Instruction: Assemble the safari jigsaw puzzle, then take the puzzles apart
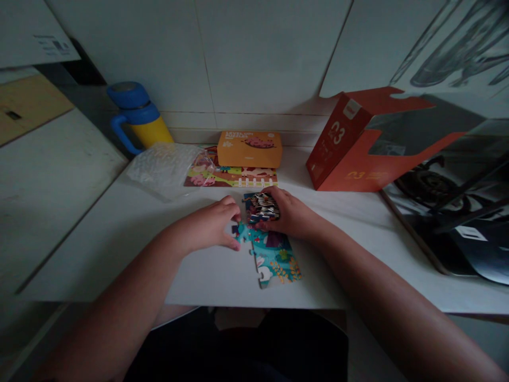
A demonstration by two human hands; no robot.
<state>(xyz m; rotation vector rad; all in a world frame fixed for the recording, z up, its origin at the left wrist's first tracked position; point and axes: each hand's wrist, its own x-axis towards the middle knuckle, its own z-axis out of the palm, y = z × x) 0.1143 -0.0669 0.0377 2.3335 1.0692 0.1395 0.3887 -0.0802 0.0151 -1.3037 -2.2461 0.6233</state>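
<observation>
A partly joined jigsaw puzzle [274, 249] lies on the white counter, teal with a white rabbit and yellow plants. My left hand [217, 223] is at its left edge, thumb and fingers curved but apart. Between those fingertips lies a small teal puzzle piece [242, 232], flat and touching the joined part; I cannot tell whether the fingers press on it. My right hand [292, 212] grips a stack of puzzle pieces [264, 207] from the right, their pale cut edges showing. The stack hides some of the puzzle's upper part.
An orange puzzle box [248, 150] rests on a farm picture sheet [254, 178] by the wall. Left of it are crumpled bubble wrap [161, 167] and a blue-yellow jug [147, 124]. A red windowed carton [342, 159] stands at right, beside a gas stove [445, 212].
</observation>
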